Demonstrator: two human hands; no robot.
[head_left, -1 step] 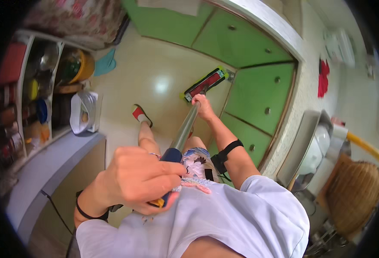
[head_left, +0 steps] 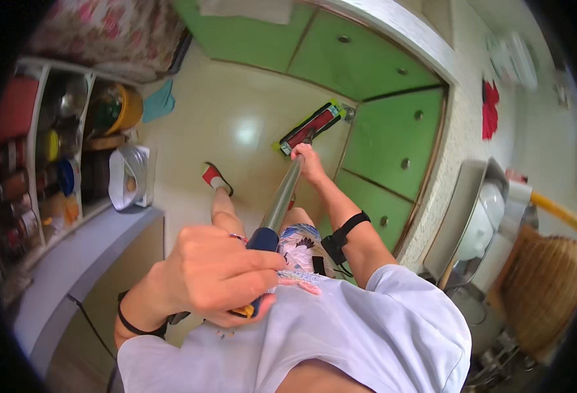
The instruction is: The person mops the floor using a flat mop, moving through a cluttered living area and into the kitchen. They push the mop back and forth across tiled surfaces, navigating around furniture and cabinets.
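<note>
A flat floor mop runs from in front of my chest down to the floor. Its wide mop head (head_left: pixel 311 128), red on top with bright green ends, lies on the floor near the corner of the green cabinets. My left hand (head_left: pixel 226 272) is wrapped round the dark blue grip at the top of the grey mop pole (head_left: pixel 280 200); a bit of yellow shows at the grip's end below the fist. Lower down, my right hand (head_left: pixel 309 162) closes round the pole not far above the mop head.
Green cabinets (head_left: pixel 393 141) with round knobs border the floor (head_left: pixel 236 92) ahead and on the right. Leftward stand a filled shelf (head_left: pixel 89 98), a white container (head_left: pixel 121 180) and a grey ledge (head_left: pixel 92 255). A teal cloth (head_left: pixel 159 103) hangs beside the shelf; a woven basket (head_left: pixel 543 291) is at right.
The view has shifted very slightly. Both hands keep their grip on the mop, and its head stays in nearly the same spot on the floor.
</note>
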